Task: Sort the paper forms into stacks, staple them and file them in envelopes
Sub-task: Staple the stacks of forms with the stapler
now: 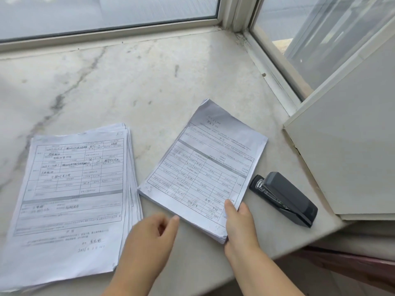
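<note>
One stack of forms (203, 167) lies pinched in the right hand (240, 223).

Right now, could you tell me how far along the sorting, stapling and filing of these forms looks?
Sorting looks underway: a left stack and a right stack lie apart on the marble sill. In hand: the right hand grips the right stack's near corner, while the left hand touches its edge. The stapler lies untouched beside it. No envelopes show, so filing remains.
</note>
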Tool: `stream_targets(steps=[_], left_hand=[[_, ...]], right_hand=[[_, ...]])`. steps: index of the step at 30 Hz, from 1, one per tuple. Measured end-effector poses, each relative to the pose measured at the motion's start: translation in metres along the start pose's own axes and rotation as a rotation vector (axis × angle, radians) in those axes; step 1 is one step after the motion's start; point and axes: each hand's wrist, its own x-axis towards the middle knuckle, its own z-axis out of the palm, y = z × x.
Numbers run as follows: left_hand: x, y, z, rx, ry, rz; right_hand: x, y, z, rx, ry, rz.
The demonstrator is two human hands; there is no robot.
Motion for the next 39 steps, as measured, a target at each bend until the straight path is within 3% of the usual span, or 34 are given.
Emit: stream_targets(steps=[2, 4, 7, 11, 18, 22, 25, 28, 31, 34, 39], left_hand=[[0.017, -0.001, -0.019, 0.054, 0.224, 0.232], [0.047, 0.001, -0.025, 0.192, 0.208, 0.297], [0.087, 0.004, -0.023, 0.379, 0.106, 0.239], [0.097, 0.018, -0.029, 0.280, 0.041, 0.231], [0.051, -0.016, -0.063, 0.157, 0.267, 0.459], [0.022, -0.069, -0.081, 0.182, 0.272, 0.469], [0.008, -0.104, -0.097, 0.253, 0.238, 0.413], [0.013, -0.134, -0.119, 0.323, 0.364, 0.337], [0.029, -0.149, -0.150, 0.300, 0.499, 0.012], [0.045, -0.153, -0.172, 0.164, 0.433, -0.269], [0.052, -0.136, -0.167, -0.118, 0.289, -0.292]], right_hand=[[0.001, -0.003, -0.005, 0.018, -0.014, 0.004], [0.000, -0.001, -0.007, 0.017, -0.011, 0.006], [-0.007, 0.002, -0.012, -0.068, -0.004, 0.016], [-0.012, 0.003, -0.015, -0.184, -0.057, 0.032], [0.019, -0.017, 0.026, -0.148, -0.059, -0.028], [0.017, -0.034, 0.018, -0.525, -0.072, -0.115], [-0.015, -0.023, 0.005, -0.668, -0.061, -0.175], [-0.042, 0.004, 0.022, -0.667, -0.155, -0.207], [-0.047, 0.019, 0.060, -0.638, -0.215, -0.219], [-0.042, 0.022, 0.098, -0.644, -0.240, -0.159], [-0.049, 0.014, 0.152, -0.865, -0.231, -0.128]])
